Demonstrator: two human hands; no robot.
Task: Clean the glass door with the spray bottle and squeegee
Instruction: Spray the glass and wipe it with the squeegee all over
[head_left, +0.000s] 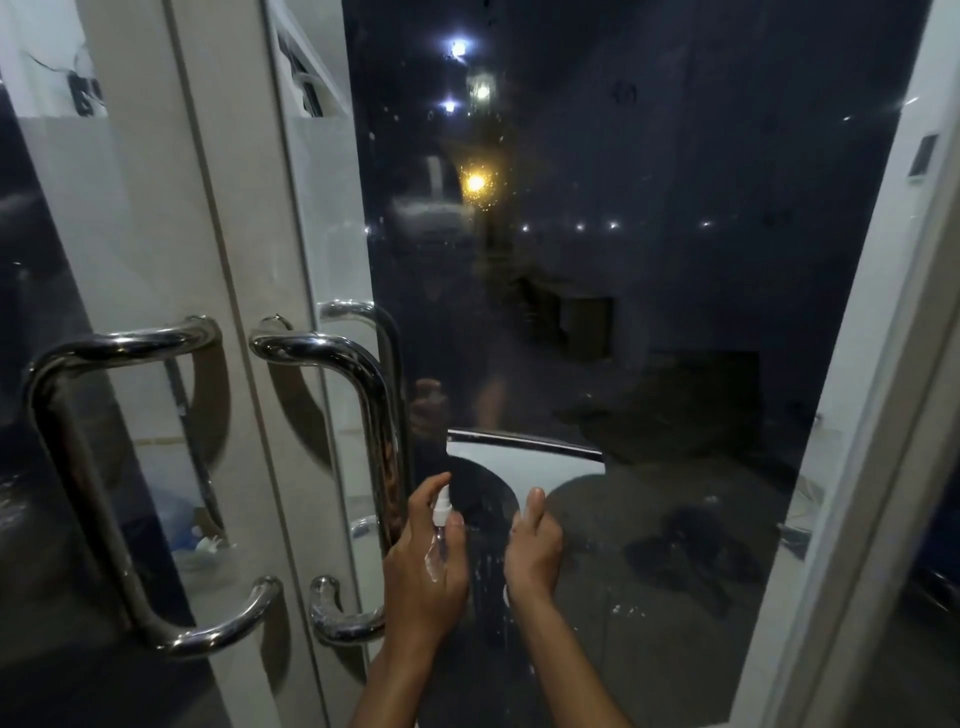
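Standing close to a glass door (649, 270), night outside, street lights showing through the pane. Droplets and speckles on the upper glass around the lights; wet streaks and white flecks lower down, between and below the hands.

Left hand (426, 564): fingers curled round a small clear spray bottle (442, 512) with a white nozzle, index finger raised over the top of the nozzle. Bottle upright, held just beside the glass, near the right-hand door handle (371, 415).

Right hand (532, 551): wrapped round the handle of a squeegee (524, 460), thumb pointing up along it. White squeegee head above the hand, dark rubber blade along its top edge, tilted slightly down to the right. Blade looks to lie against the pane low on the door, though contact cannot be confirmed. Faint reflection of hand and bottle in the glass above the left hand.

Surroundings: white door frame (218, 260) at centre left carrying two chrome D-shaped pull handles; the left-hand pull handle (78, 467) belongs to the neighbouring leaf. Frosted band on the glass at upper left. A pair of dark sandals (691, 556) seen through the pane on the ground outside, right of the right hand.
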